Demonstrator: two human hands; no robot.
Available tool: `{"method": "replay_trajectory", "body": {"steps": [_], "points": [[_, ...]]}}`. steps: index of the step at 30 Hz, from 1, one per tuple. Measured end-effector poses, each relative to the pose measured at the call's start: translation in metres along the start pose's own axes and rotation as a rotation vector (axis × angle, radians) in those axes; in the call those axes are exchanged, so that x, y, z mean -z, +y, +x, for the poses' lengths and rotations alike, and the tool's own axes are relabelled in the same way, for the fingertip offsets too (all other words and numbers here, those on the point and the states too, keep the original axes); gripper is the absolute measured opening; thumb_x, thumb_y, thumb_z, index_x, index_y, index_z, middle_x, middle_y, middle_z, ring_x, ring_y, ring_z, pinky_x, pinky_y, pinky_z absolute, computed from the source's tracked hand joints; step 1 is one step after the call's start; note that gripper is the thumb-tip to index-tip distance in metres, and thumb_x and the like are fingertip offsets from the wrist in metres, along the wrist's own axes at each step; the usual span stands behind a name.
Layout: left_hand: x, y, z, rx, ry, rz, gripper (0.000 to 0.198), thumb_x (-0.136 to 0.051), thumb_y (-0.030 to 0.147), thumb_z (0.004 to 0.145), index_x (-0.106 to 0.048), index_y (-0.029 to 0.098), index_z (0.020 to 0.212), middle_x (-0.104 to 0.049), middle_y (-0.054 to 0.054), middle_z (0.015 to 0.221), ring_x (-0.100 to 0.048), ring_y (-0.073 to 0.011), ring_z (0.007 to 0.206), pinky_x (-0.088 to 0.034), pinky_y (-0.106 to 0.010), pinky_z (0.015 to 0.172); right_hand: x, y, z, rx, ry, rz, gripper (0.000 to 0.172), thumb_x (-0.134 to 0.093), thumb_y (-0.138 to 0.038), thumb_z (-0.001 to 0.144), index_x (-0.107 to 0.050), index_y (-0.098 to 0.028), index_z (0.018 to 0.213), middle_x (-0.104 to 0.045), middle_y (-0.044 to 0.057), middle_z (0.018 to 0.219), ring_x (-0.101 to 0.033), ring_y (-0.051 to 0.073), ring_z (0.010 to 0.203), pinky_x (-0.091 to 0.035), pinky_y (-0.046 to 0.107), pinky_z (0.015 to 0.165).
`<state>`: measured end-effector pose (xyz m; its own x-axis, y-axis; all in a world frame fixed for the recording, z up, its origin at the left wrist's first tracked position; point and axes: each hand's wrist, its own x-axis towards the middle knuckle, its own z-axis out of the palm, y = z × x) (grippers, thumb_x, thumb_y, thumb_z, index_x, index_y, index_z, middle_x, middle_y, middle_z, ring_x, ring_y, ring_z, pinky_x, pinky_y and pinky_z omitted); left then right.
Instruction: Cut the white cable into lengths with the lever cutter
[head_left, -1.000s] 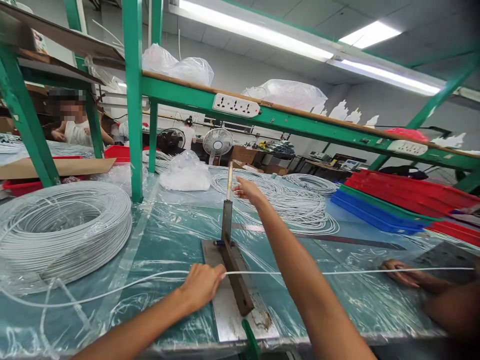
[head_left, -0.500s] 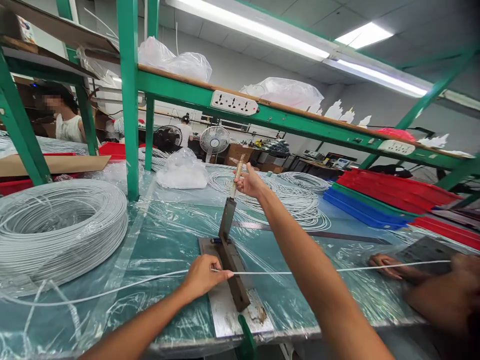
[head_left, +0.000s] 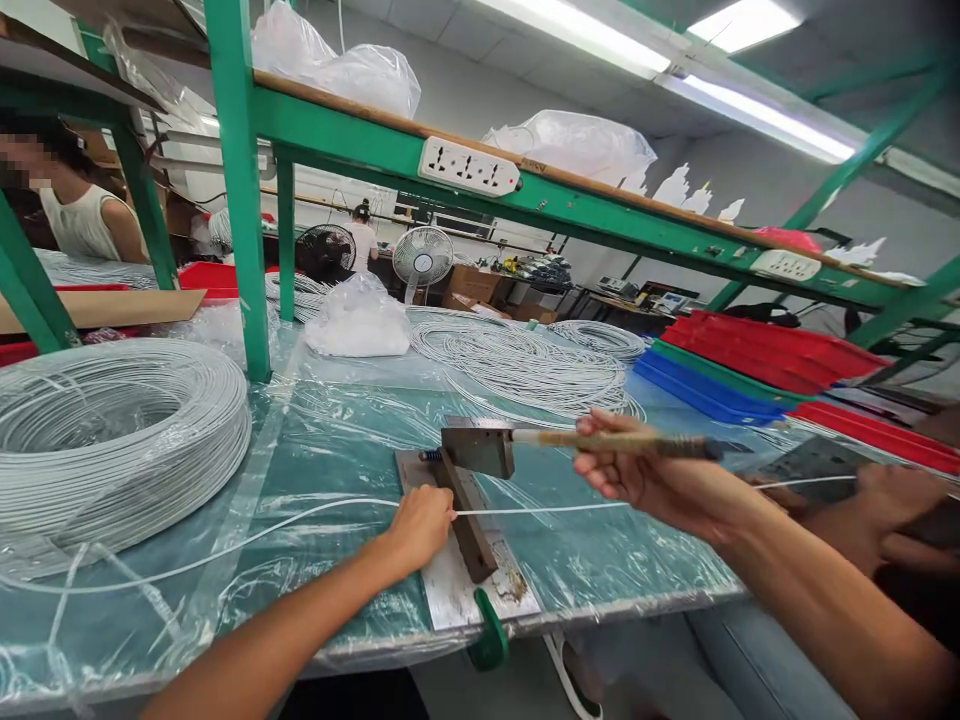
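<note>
My left hand (head_left: pixel 418 524) pinches a thin white cable (head_left: pixel 540 510) just left of a metal lever cutter (head_left: pixel 469 500) clamped at the table's front edge. The cable runs right across the cutter's base toward another person's hand (head_left: pixel 889 490). My right hand (head_left: pixel 645 478) is closed round the cutter's wooden handle (head_left: pixel 600 440), which now lies nearly level, pointing right. To the left the cable trails back toward a large coil of grey-white cable (head_left: pixel 112 440).
Clear plastic sheet covers the green table (head_left: pixel 337 450). Loose white cable loops (head_left: pixel 525 365) lie behind the cutter. Stacked red and blue trays (head_left: pixel 742 375) sit at the right. A green shelf post (head_left: pixel 240 190) stands behind the coil; another person sits far left.
My right hand has swung the cutter handle from upright down and toward me until it is almost level. My left hand stays pinched on the cable by the blade.
</note>
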<state>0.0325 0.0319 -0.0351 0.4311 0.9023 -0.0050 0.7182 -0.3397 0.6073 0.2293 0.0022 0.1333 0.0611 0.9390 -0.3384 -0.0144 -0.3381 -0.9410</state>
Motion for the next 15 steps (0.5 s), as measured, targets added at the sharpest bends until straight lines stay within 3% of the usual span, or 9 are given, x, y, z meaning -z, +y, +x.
{"method": "replay_trajectory", "body": {"steps": [3,6,8,11,15], "points": [[-0.004,-0.002,0.003,-0.005,0.009,-0.033,0.014,-0.050,0.019,0.087,-0.064,0.017,0.085,-0.068,-0.008,0.088,-0.063,-0.0239,0.087,-0.038,-0.028,0.067,0.011,0.029,-0.022,-0.059,0.007,0.001,0.007,-0.058,-0.027,0.084,-0.058,-0.020,0.087,-0.062,0.006,0.063,-0.055,0.011,0.046,-0.045,0.017,0.044],[-0.007,-0.005,0.006,0.012,0.056,-0.082,0.013,-0.053,0.025,0.086,-0.062,0.017,0.082,-0.067,-0.006,0.086,-0.062,-0.0222,0.088,-0.035,-0.026,0.064,0.019,0.057,-0.037,-0.126,-0.014,-0.021,0.046,-0.067,-0.030,0.075,-0.054,-0.022,0.119,-0.063,0.006,0.071,-0.055,0.012,0.048,-0.044,0.017,0.042],[-0.009,-0.005,0.008,0.037,0.091,-0.113,0.020,-0.057,0.035,0.085,-0.062,0.017,0.078,-0.066,-0.004,0.082,-0.061,-0.0208,0.084,-0.032,-0.026,0.060,0.022,0.073,-0.043,-0.141,-0.043,-0.035,0.061,-0.067,-0.032,0.074,-0.047,-0.021,0.130,-0.062,0.005,0.072,-0.053,0.011,0.047,-0.043,0.017,0.040],[-0.013,-0.003,0.012,0.092,0.119,-0.156,0.030,-0.062,0.044,0.081,-0.059,0.017,0.068,-0.062,-0.001,0.071,-0.059,-0.0176,0.072,-0.026,-0.025,0.054,0.024,0.091,-0.047,-0.146,-0.068,-0.040,0.064,-0.066,-0.035,0.073,-0.045,-0.019,0.131,-0.059,0.003,0.070,-0.050,0.010,0.042,-0.039,0.016,0.035],[-0.017,0.001,0.017,0.173,0.131,-0.201,0.029,-0.067,0.038,0.076,-0.055,0.017,0.060,-0.055,0.002,0.061,-0.053,-0.0146,0.062,-0.023,-0.024,0.052,0.021,0.099,-0.047,-0.237,-0.074,-0.041,0.043,-0.059,-0.037,0.073,-0.056,-0.017,0.110,-0.054,0.001,0.062,-0.048,0.009,0.038,-0.035,0.016,0.033]]}}
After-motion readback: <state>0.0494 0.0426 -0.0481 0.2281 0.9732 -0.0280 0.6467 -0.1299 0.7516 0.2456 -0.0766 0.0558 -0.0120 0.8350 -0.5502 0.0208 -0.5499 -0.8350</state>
